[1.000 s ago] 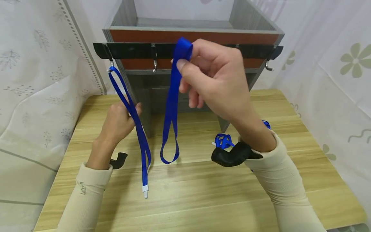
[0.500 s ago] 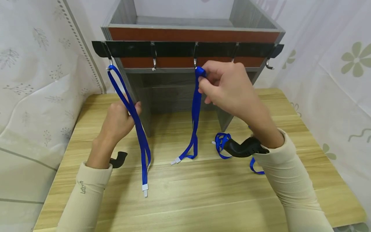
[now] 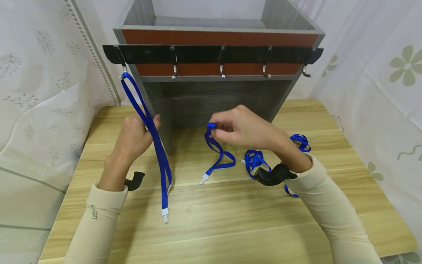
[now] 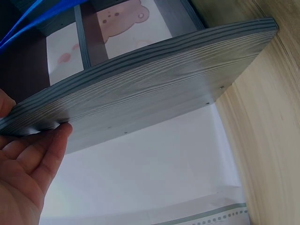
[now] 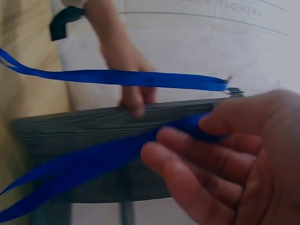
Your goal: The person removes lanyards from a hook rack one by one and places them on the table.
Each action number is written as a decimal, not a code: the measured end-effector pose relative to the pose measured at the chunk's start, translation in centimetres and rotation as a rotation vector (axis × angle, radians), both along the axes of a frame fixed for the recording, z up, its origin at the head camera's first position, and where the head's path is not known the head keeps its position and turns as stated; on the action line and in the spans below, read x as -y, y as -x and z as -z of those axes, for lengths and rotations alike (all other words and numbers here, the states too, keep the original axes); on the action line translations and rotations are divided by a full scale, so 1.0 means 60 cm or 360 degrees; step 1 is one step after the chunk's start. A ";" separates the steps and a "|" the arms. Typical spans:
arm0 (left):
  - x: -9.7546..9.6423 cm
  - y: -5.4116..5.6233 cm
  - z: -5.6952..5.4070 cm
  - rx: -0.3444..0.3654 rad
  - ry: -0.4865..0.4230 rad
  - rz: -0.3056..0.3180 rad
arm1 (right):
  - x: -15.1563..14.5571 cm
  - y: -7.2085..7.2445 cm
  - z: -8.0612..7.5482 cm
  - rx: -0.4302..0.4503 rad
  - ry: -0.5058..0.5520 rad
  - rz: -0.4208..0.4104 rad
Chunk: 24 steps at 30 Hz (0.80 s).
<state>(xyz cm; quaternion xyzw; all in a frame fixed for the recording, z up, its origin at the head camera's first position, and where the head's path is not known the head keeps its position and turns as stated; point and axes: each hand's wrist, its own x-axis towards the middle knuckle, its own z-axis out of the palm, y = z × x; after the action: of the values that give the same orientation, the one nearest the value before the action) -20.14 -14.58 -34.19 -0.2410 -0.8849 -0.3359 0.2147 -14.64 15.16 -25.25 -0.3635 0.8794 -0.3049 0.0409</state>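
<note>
A blue lanyard [image 3: 227,164] hangs from my right hand [image 3: 245,128], which pinches its looped top between thumb and fingers, below the hook rail. Its white clip end looks close to the tabletop. In the right wrist view this lanyard [image 5: 101,157] runs from under the thumb. My left hand [image 3: 133,137] grips the side panel [image 4: 140,89] of the grey wooden shelf, with the thumb on one face and the fingers [image 4: 51,150] on the other. A second blue lanyard [image 3: 155,141] hangs from the leftmost hook [image 3: 124,69], passing in front of the left hand.
A black rail [image 3: 197,55] with several metal hooks crosses the shelf's front. Bundled blue lanyards [image 3: 255,159] lie on the wooden table [image 3: 204,223] by the right wrist, another bundle [image 3: 300,141] farther right. Patterned cloth [image 3: 43,84] surrounds the table.
My right hand has carried the lanyard rightward to the middle hook, then down below the rail; that hook now bears nothing. The left hand keeps its grip on the panel.
</note>
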 end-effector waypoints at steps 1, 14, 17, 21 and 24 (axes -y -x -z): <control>0.000 0.000 0.000 -0.0003 0.0001 0.0000 | 0.000 0.001 0.008 0.0044 0.0003 -0.0051; 0.001 -0.001 -0.001 0.0028 0.0009 -0.0007 | -0.008 0.014 0.119 0.1148 0.0264 -0.0138; 0.001 -0.002 0.000 0.0033 0.0012 -0.0013 | -0.021 0.029 0.150 0.0988 0.0097 0.0097; 0.001 -0.001 0.000 0.0025 0.0010 -0.0013 | -0.037 0.043 0.179 0.0505 -0.0288 0.0306; 0.001 0.000 0.000 0.0018 0.0004 -0.0011 | -0.041 0.046 0.193 0.0174 -0.0517 0.0338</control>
<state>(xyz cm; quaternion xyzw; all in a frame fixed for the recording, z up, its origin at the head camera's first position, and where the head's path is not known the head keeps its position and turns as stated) -20.12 -14.64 -34.18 -0.2363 -0.8873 -0.3354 0.2107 -17.42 17.62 -36.82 -0.2401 0.9468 -0.1810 0.1143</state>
